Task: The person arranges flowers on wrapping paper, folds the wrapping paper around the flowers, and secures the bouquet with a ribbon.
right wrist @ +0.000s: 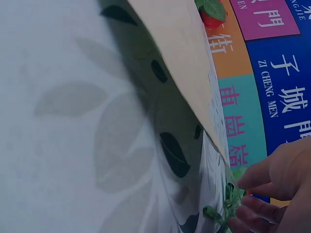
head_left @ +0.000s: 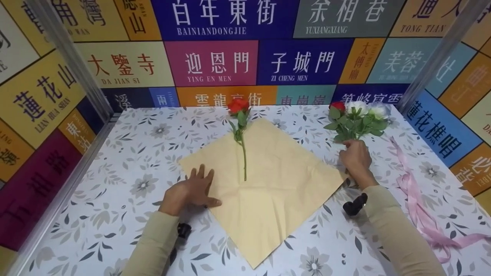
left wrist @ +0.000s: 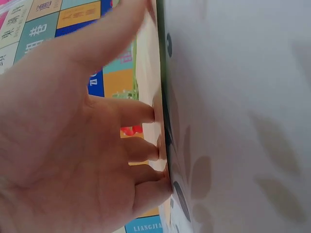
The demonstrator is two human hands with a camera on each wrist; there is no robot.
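Note:
A square of tan wrapping paper (head_left: 268, 172) lies turned cornerwise on the table. One red rose (head_left: 238, 105) with a green stem rests on its upper part. My left hand (head_left: 196, 188) presses the paper's left edge with spread fingers; in the left wrist view the fingertips (left wrist: 151, 114) touch the paper. At the far right, my right hand (head_left: 356, 157) has curled fingers at the stems of a bunch of roses (head_left: 356, 119), one red and the others white. The right wrist view shows its thumb and fingers pinching at green stems (right wrist: 232, 196); how many stems cannot be told.
A loose pink ribbon (head_left: 416, 203) trails along the table's right side. The floral tablecloth (head_left: 107, 191) surrounds the paper. Sign-patterned panels (head_left: 215, 61) stand at the back and sides, with clear upright edges at the corners. The paper's right corner lies close to my right wrist.

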